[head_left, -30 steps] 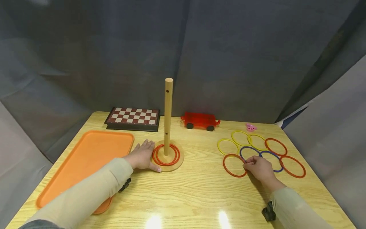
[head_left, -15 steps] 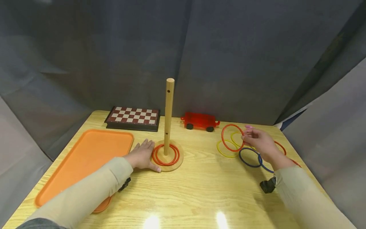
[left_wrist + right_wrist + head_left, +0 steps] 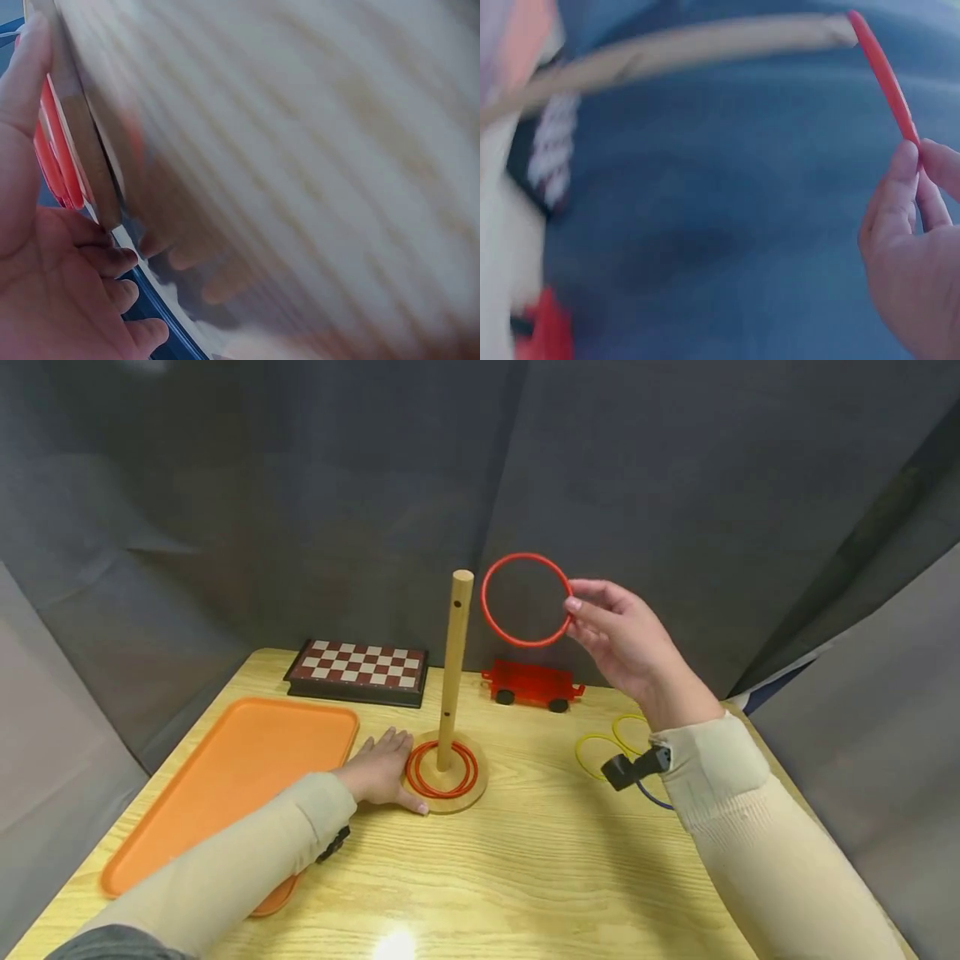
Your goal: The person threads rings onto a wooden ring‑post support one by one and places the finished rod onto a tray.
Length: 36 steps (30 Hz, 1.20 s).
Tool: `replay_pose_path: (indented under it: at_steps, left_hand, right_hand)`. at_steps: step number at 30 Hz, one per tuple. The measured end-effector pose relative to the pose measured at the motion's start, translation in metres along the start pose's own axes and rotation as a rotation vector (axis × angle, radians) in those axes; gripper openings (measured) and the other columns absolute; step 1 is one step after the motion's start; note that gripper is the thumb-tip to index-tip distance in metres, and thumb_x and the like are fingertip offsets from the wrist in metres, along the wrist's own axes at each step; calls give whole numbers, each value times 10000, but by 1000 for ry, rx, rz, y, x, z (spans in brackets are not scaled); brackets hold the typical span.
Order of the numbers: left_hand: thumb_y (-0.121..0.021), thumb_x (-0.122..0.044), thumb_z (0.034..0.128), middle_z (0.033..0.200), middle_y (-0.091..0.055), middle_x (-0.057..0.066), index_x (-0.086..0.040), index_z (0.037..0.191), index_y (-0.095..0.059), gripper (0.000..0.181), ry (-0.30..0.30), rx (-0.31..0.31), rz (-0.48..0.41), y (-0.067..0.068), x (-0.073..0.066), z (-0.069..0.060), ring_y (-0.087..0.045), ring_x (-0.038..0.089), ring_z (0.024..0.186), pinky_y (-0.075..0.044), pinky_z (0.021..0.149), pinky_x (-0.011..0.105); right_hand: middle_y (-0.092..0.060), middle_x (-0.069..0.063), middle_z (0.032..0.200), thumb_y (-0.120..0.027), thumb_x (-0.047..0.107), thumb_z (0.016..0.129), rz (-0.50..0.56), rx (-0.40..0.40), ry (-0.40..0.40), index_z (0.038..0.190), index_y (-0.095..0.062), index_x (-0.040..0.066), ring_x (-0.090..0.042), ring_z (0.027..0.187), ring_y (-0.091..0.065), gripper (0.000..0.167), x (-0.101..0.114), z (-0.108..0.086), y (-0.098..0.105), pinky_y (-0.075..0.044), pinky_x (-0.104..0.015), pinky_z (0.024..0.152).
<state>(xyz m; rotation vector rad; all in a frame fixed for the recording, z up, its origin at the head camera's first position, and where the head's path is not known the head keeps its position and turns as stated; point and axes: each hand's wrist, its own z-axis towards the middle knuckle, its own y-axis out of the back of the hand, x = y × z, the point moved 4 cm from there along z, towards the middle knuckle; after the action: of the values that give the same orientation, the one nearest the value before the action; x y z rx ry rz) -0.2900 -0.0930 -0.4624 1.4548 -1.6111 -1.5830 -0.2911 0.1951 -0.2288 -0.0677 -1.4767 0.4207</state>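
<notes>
My right hand pinches a red ring by its right edge, raised in the air to the right of the wooden post's top. The post stands upright on a round wooden base. Two red rings lie around the post's foot on that base. With fingers spread, my left hand rests against the left side of the base. In the left wrist view the fingers are at the base's edge. The right wrist view shows the red ring edge-on between thumb and fingertips.
An orange tray lies left, partly under the left forearm. A checkered board box and a red toy wagon stand at the back. Yellow rings and a blue ring lie right, partly hidden by the right arm.
My right hand has picked up the red ring from the table, lifting it up and left toward the post. The left hand has stayed at the base.
</notes>
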Motion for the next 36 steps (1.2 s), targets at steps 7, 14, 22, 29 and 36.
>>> replay_pose_path:
  at_steps: [7, 14, 22, 29, 36]
  left_hand:
    - [-850, -602, 773, 1671, -170, 273, 97, 1601, -199, 1265, -1, 7, -26, 1, -2, -1, -78, 421, 1558, -91, 1235, 607]
    - [-855, -611, 763, 1670, -180, 270, 98, 1599, -209, 1272, 3, 3, -22, -3, -3, 0, -88, 425, 1556, -100, 1235, 605]
    - [-851, -635, 749, 1673, -187, 258, 89, 1600, -221, 1284, 9, -3, 0, -5, 0, 3, -93, 410, 1560, -102, 1239, 591]
    - [-839, -646, 751, 1670, -177, 269, 93, 1600, -212, 1289, 3, -6, 3, -3, 2, 3, -87, 413, 1559, -101, 1236, 600]
    - [-830, -652, 760, 1670, -176, 272, 98, 1600, -206, 1287, 10, -4, -1, 0, 2, 0, -91, 417, 1558, -103, 1238, 594]
  right_hand:
    - [-689, -86, 906, -626, -55, 996, 157, 38, 22, 1015, -732, 52, -158, 741, -656, 151, 0, 17, -56, -590, -206, 732]
    - [-618, -63, 1027, -615, 9, 1026, -92, -53, -141, 1122, -666, 66, -127, 763, -612, 123, -71, 32, -50, -569, -213, 768]
    - [-627, -74, 1060, -601, 8, 1034, -267, -55, -272, 1294, -602, -44, -128, 851, -626, 266, -150, 33, -14, -573, -249, 848]
    - [-622, -110, 1054, -604, -9, 1020, -328, -28, -340, 1323, -557, -114, -95, 796, -628, 324, -203, 18, 6, -578, -251, 838]
    - [-638, -145, 1056, -586, -9, 1018, -387, 5, -386, 1286, -561, -152, -84, 751, -622, 305, -234, 10, 10, -575, -223, 760]
